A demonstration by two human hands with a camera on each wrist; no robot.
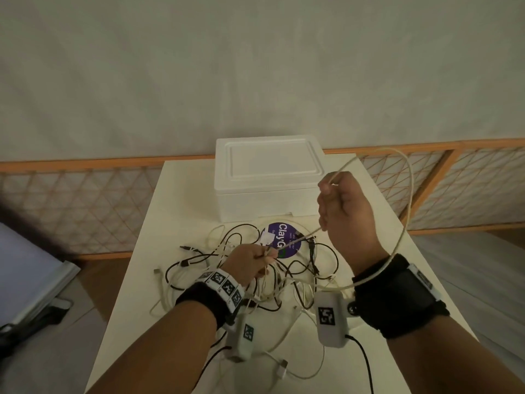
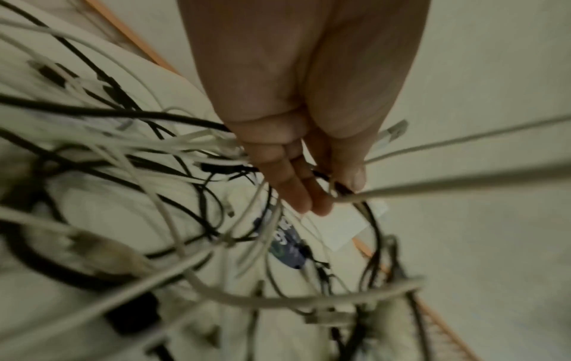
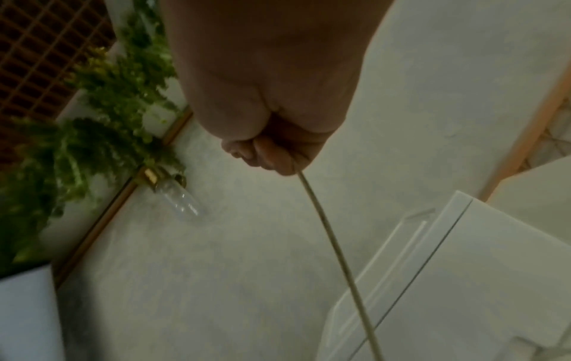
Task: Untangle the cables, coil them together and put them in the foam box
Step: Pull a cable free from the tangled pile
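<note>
A tangle of black and white cables (image 1: 241, 268) lies on the white table (image 1: 147, 251). My left hand (image 1: 255, 260) hovers over the heap and pinches a white cable (image 1: 301, 237) that runs taut up to my right hand (image 1: 338, 200). In the left wrist view the left hand (image 2: 312, 185) pinches that white cable (image 2: 463, 180) among the cable tangle (image 2: 160, 185). My right hand is a fist round the white cable, which loops out to the right (image 1: 409, 200) and back over my wrist. The right hand (image 3: 271, 158) grips the white cable (image 3: 327, 232). The white foam box (image 1: 267, 177) stands behind with its lid on.
A round purple sticker (image 1: 284, 240) lies on the table in front of the box. A wooden lattice rail (image 1: 468, 177) and a pale wall run behind the table. The foam box (image 3: 463, 281), a green plant (image 3: 102, 117) and a wall lamp (image 3: 176, 195) show in the right wrist view.
</note>
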